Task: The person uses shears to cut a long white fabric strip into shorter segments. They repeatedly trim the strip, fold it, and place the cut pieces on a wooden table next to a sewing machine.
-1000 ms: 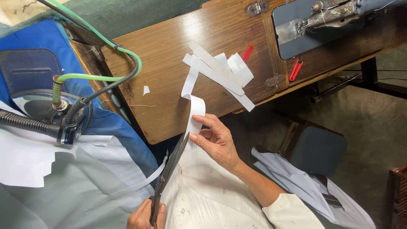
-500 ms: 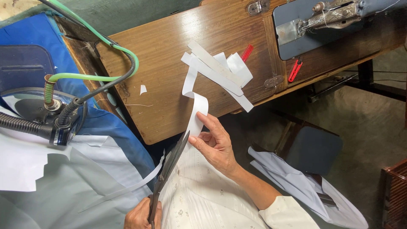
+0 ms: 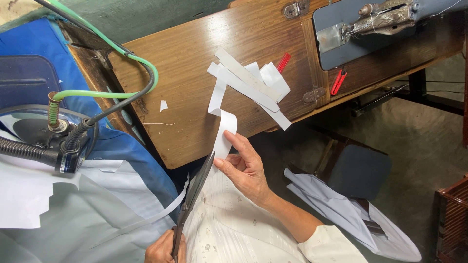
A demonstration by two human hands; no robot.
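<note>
Item: long dark steel scissors (image 3: 195,197), gripped in my left hand (image 3: 163,249); right hand (image 3: 246,168) pinched the white paper strip (image 3: 225,134). Risk: fingertips near the blades, and the slack strip could skew the cut.

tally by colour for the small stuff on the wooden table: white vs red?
White strips in the pile: about 5, overlapping, so not exact
White scrap: 1
Red items: 2
Total: about 8

Tailoring workshop, my bench: a sewing machine (image 3: 385,22) set into the wooden table (image 3: 195,73); cut white fabric strips (image 3: 248,83) on its top; a steam iron (image 3: 44,141) with hoses; large scissors (image 3: 195,195) I work with.
</note>
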